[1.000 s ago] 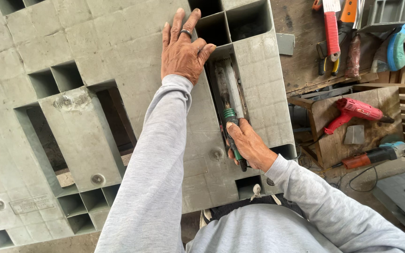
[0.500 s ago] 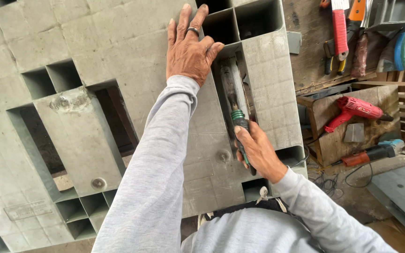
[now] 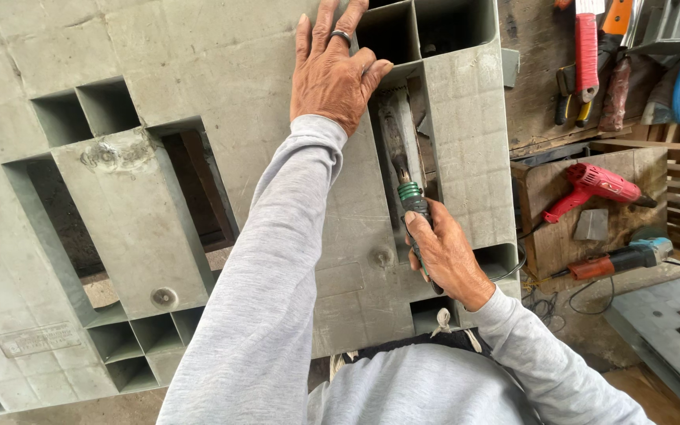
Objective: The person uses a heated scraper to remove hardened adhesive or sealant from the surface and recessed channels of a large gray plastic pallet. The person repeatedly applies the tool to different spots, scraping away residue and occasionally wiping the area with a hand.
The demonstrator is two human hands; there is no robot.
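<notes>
Right hand point(image 3: 444, 256) slid back slightly, gripping tool point(image 3: 407, 185) in pallet point(image 3: 222, 63) slot. Left hand point(image 3: 330, 67) flat, fingers spread, bracing pallet. Looks mid-job; slot work unfinished.

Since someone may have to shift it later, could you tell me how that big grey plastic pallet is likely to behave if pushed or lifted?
The grey pallet looks stiff: thick moulded ribs and boxy cells. Probably light for its bulk, since much of it is open. The left hand rests flat on it while the right hand works a green-collared tool into a slot, so it may shift when pushed.
</notes>
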